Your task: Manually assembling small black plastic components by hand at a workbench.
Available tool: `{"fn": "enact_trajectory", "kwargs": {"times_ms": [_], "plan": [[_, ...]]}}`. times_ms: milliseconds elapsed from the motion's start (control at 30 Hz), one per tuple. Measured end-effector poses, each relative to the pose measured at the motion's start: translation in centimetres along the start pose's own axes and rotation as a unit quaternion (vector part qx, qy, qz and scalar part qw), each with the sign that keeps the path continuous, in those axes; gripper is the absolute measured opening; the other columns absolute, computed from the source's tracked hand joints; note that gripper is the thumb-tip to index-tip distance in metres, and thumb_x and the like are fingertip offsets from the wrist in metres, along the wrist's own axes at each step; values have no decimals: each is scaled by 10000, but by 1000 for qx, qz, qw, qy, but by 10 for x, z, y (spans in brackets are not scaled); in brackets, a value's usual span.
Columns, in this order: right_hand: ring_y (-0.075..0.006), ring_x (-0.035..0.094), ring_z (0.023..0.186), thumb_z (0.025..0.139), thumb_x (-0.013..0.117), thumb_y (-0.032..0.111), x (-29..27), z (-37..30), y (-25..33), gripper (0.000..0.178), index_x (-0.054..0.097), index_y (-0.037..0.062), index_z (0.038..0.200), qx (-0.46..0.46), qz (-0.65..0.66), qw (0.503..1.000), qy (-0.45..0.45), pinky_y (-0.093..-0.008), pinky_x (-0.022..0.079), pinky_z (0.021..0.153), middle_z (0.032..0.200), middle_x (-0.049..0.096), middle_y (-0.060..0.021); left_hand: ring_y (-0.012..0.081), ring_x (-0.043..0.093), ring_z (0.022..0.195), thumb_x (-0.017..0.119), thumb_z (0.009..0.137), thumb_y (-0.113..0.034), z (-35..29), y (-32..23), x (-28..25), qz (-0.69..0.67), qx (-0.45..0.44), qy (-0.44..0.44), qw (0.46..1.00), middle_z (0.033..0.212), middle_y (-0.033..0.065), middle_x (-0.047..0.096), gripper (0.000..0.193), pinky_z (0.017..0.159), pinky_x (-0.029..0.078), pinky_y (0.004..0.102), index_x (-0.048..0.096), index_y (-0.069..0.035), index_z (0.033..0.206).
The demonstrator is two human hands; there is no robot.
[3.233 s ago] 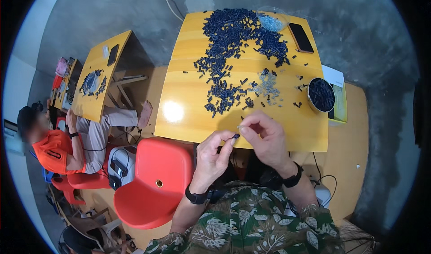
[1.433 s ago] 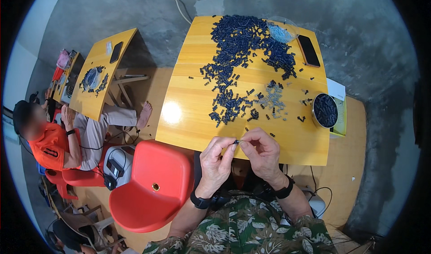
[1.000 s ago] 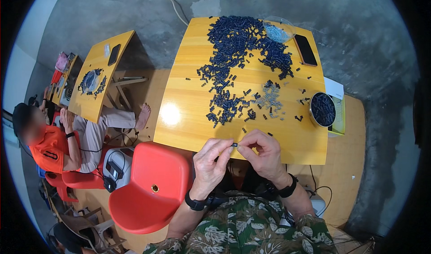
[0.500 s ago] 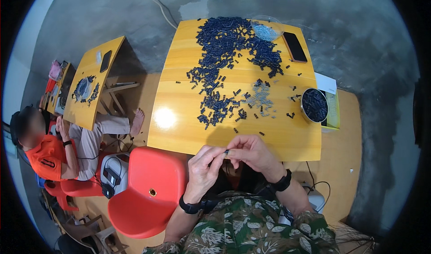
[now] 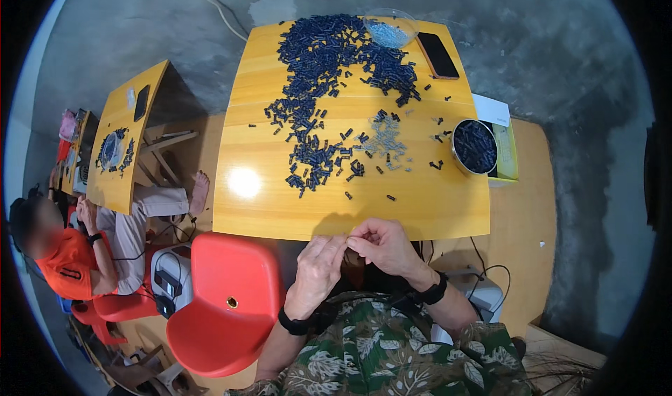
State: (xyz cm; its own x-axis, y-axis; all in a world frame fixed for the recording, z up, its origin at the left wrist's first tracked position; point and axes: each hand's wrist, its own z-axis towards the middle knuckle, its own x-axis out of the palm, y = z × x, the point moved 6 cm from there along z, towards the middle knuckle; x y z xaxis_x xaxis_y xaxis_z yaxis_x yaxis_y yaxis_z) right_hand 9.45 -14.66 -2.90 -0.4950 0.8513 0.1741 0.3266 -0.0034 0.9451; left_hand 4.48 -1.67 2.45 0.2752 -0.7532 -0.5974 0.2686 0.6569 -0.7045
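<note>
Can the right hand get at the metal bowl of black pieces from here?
Probably yes: nothing tall stands between the right hand and the metal bowl, only low loose black pieces beside it. Its fingers meet the left hand, so they'd likely need to part first.

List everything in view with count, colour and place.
Main table: one, yellow, centre
Black parts: uncountable, black, across main table
Small bits: many, grey, main table's middle
Bowl: one, transparent, pale contents, far edge
Phones: two, black, on main and side tables
Round container: one, silvery, main table's right
Box: one, yellow, table's right
Side tables: two, yellow, left
Chairs: several, red, left
Co-worker: at least one, orange top, left
Shirt: one, green leaf-print, bottom
Left hand: one, black wristband, near edge
Right hand: one, black wristband, touching left
</note>
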Motion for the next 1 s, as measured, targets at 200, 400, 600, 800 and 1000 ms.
{"fn": "enact_trajectory", "kwargs": {"times_ms": [200,400,600,800,1000], "plan": [[-127,609,669,846,680,38,-51,-10,20,129,674,11,972,-142,-208,949,-189,-273,485,593,792,645,-49,218,665,738,696,829,22,-8,17,-1,-89,-118,-18,989,843,121,685,133,683,517,289,690,15,961],[-260,608,719,824,669,11,-62,1,33,149,677,32,971,-237,-433,833,-251,-307,488,626,829,566,-111,133,630,732,689,845,23,-4,21,-1,-163,-164,-34,972,850,78,685,113,679,497,248,697,19,958],[-129,664,738,868,675,16,-58,-3,24,98,662,-11,961,-100,-62,982,-151,-242,520,628,839,673,-56,127,630,747,680,844,38,7,10,-12,-176,-144,-47,973,847,76,681,115,686,494,239,701,18,955],[-81,657,706,870,684,5,-7,-12,67,110,679,-21,977,-95,72,993,2,-207,546,644,824,693,-51,151,645,778,691,830,43,9,-1,-27,-145,-106,-68,981,871,94,686,139,703,505,253,701,13,965],[-69,645,692,874,690,19,1,-12,75,102,681,-26,964,-96,29,995,12,-200,533,621,790,687,-34,186,660,785,698,817,48,11,-14,-32,-126,-87,-70,986,877,104,688,150,707,520,281,698,12,962]]}}
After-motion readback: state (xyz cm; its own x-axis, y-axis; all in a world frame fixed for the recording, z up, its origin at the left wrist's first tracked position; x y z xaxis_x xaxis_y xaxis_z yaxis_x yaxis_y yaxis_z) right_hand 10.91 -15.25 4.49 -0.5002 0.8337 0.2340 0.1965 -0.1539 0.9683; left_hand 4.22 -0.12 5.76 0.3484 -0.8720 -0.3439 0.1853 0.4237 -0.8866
